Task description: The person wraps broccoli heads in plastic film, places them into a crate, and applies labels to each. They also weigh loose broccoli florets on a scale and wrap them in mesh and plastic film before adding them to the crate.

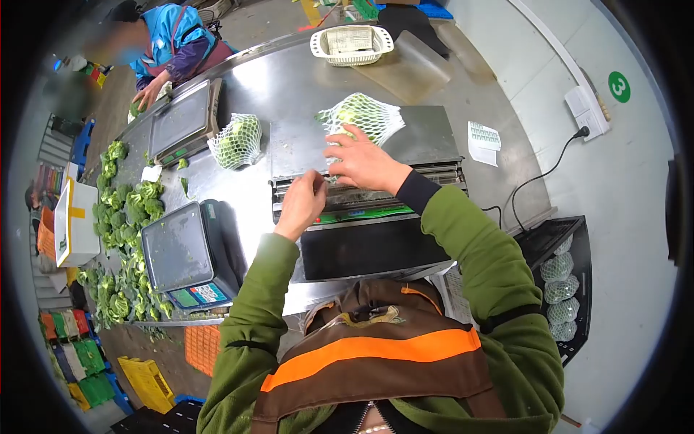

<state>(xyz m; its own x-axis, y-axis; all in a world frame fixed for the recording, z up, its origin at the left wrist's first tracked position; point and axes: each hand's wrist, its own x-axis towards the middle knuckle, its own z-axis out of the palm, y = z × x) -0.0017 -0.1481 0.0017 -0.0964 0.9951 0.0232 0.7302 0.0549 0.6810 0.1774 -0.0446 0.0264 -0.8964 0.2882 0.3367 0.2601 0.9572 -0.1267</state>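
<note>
My left hand (pixel 303 205) is at the left end of the wrapping machine's rollers (pixel 390 189), thumb and fingertips pinched together; what they hold, if anything, is too small to make out. Over the rollers reaches my right hand (pixel 367 163), its fingers spread apart, the fingertips at the near side of a green vegetable in a white foam net (pixel 365 119). That netted piece lies on the machine's flat dark plate (pixel 430 134), partly covered by the hand. Left of the plate sits another netted green vegetable (pixel 237 142), touched by neither hand.
Two weighing scales (pixel 177 244) (pixel 181 123) stand to the left, beside piled broccoli (pixel 119 224). A white basket (pixel 352 46) is at the back; a label sheet (pixel 483 141) lies right. A black crate (pixel 584 289) holds netted pieces. Across the table is a person in blue (pixel 173 36).
</note>
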